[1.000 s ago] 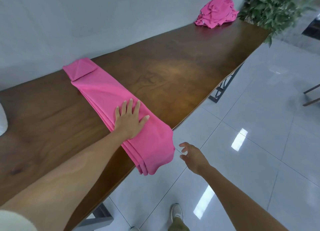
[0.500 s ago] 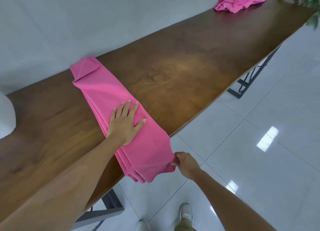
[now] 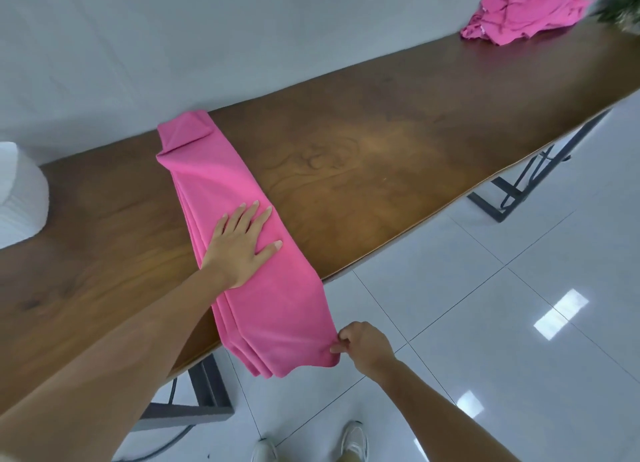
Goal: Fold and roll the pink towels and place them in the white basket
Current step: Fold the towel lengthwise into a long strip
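Note:
A pink towel (image 3: 221, 181), folded into a long strip, lies across the brown wooden table (image 3: 398, 143). Its near end hangs over the table's front edge. My left hand (image 3: 242, 243) rests flat on the strip's middle with the fingers spread. My right hand (image 3: 360, 345) pinches the hanging end's right corner, below the table edge. The strip's far end has a small fold turned over. A heap of crumpled pink towels (image 3: 523, 8) sits at the table's far right. Part of the white basket (image 3: 19, 198) shows at the left edge.
A grey wall runs behind the table. A green plant (image 3: 623, 1) peeks in at the top right. Dark metal table legs (image 3: 512, 191) stand on the glossy white tiled floor, and my shoes (image 3: 353, 441) show at the bottom.
My right hand has come in from open air and taken the hanging corner of the towel. My left hand stays pressed on the strip. The view has tilted down and left.

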Demonstrator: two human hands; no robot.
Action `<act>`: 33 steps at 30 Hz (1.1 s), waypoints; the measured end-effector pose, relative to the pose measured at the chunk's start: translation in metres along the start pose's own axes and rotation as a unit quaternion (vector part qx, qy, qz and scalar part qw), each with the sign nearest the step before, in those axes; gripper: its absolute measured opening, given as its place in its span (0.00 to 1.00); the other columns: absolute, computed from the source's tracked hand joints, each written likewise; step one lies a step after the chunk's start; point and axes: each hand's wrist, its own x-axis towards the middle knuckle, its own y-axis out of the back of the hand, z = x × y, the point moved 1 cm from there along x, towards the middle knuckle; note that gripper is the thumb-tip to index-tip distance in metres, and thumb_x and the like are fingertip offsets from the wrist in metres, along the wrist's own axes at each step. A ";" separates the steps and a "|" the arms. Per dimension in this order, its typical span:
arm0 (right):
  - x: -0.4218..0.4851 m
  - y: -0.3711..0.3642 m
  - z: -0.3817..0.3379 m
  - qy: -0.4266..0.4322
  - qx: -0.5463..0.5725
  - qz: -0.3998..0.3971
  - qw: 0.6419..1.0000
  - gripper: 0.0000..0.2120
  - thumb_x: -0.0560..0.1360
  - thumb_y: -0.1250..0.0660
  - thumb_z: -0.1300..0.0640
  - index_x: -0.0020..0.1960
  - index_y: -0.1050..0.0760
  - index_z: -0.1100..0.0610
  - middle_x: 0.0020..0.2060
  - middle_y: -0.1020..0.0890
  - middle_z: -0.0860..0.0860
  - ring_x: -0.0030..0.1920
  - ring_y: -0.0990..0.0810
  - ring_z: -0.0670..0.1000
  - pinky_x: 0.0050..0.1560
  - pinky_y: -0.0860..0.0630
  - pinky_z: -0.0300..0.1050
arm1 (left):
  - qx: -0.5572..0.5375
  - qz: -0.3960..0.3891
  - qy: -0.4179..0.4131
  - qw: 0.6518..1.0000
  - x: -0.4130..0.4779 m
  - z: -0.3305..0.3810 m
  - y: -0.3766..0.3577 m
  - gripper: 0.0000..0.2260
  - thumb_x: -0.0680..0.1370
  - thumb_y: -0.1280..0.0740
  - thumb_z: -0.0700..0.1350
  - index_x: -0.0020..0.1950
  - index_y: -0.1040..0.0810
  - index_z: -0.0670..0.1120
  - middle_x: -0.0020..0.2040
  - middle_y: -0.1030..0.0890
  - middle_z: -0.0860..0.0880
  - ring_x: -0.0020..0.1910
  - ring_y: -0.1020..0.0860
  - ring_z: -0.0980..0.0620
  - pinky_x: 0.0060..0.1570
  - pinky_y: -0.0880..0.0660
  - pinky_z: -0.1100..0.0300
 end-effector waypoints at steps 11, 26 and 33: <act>-0.024 0.064 -0.003 0.102 -0.033 0.039 0.993 0.12 0.78 0.32 0.43 0.43 0.26 0.50 0.40 0.22 0.45 0.42 0.24 0.48 0.40 0.31 0.41 | 0.005 0.000 0.020 1.000 -0.027 0.021 -0.002 0.36 0.78 0.63 0.70 0.83 0.60 0.54 0.84 0.56 0.51 0.82 0.59 0.49 0.80 0.56 0.44; -0.006 0.168 -0.080 0.299 -0.060 0.178 0.936 0.09 0.79 0.34 0.45 0.56 0.21 0.46 0.48 0.21 0.36 0.47 0.22 0.40 0.44 0.27 0.38 | -0.034 0.005 0.040 0.999 -0.073 0.050 -0.004 0.36 0.79 0.58 0.72 0.83 0.58 0.56 0.83 0.56 0.54 0.82 0.60 0.50 0.80 0.60 0.46; 0.042 0.180 -0.102 0.269 -0.115 0.164 0.942 0.12 0.80 0.34 0.43 0.60 0.23 0.45 0.50 0.25 0.36 0.51 0.26 0.39 0.49 0.28 0.35 | -0.123 0.087 0.081 0.985 -0.060 0.024 0.018 0.28 0.82 0.44 0.63 0.81 0.42 0.55 0.81 0.44 0.54 0.79 0.45 0.52 0.79 0.44 0.49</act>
